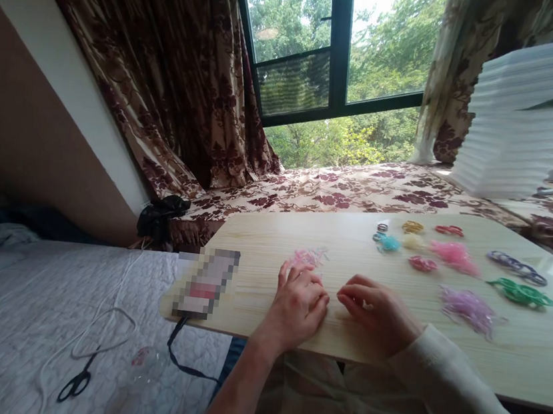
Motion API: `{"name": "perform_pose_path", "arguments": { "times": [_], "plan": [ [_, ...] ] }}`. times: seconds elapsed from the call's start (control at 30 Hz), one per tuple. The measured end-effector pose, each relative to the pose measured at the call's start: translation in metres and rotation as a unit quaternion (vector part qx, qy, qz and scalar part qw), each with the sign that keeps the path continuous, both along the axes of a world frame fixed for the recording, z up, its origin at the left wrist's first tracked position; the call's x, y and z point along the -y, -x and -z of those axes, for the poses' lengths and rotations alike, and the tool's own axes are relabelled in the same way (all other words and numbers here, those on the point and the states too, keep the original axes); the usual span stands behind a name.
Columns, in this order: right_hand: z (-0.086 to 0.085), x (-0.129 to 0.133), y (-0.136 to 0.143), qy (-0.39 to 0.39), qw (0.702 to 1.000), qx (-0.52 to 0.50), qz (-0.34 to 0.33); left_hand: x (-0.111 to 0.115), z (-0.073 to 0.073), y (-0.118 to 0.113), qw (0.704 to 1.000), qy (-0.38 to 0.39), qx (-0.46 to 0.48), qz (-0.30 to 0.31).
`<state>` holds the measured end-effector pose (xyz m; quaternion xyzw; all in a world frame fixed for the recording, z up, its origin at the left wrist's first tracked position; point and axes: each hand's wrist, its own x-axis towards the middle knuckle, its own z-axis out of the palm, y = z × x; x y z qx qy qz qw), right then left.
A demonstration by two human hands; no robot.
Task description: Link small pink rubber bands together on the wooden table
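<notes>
My left hand point(295, 301) rests on the light wooden table, its thumb and index finger closed together and pointing right. Its other fingers are bent beside a small loose pile of pink and lilac bands point(308, 257). Just to the right, my right hand point(378, 311) has its fingers pinched, tips facing the left hand across a narrow gap. A small pale spot shows by its fingers, too small to name. Whatever either pinch holds is too fine to make out.
On the table point(262, 239), at right, lie pink bands point(454, 256), purple bands point(470, 310), a green loop bundle point(522, 293), a purple-white braided strip point(517, 268) and blue bands point(387, 243). A blurred phone-like object point(209, 284) lies left. Scissors point(75, 385) lie on the bed.
</notes>
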<state>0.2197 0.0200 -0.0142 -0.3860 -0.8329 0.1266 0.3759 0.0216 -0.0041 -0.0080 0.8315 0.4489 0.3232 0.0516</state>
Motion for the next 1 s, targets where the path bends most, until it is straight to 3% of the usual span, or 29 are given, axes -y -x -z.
{"name": "perform_pose_path", "arguments": {
  "times": [0.17, 0.37, 0.5, 0.63, 0.73, 0.83, 1.0],
  "plan": [
    [-0.004, -0.001, 0.0, 0.003, 1.0, -0.004, 0.009, 0.0, 0.002, 0.0, 1.0, -0.008, 0.011, -0.02],
    [-0.013, 0.012, -0.013, -0.023, 0.997, -0.003, 0.073, -0.002, 0.009, 0.001, 0.997, -0.034, 0.018, -0.061],
    [-0.033, 0.043, -0.049, -0.043, 0.992, 0.004, 0.118, -0.004, 0.013, 0.001, 0.995, -0.058, 0.023, -0.08],
    [-0.046, 0.059, -0.114, -0.058, 0.976, 0.0, 0.211, -0.005, 0.015, 0.001, 0.994, -0.069, 0.017, -0.087],
    [-0.045, 0.045, -0.167, -0.031, 0.956, 0.027, 0.289, -0.006, 0.016, 0.001, 0.993, -0.071, 0.012, -0.089],
    [-0.044, 0.017, -0.205, 0.006, 0.945, 0.062, 0.321, -0.007, 0.018, 0.002, 0.992, -0.079, 0.014, -0.094],
    [-0.043, -0.031, -0.227, 0.062, 0.922, 0.132, 0.359, -0.01, 0.023, 0.004, 0.991, -0.09, 0.025, -0.098]
  ]
}}
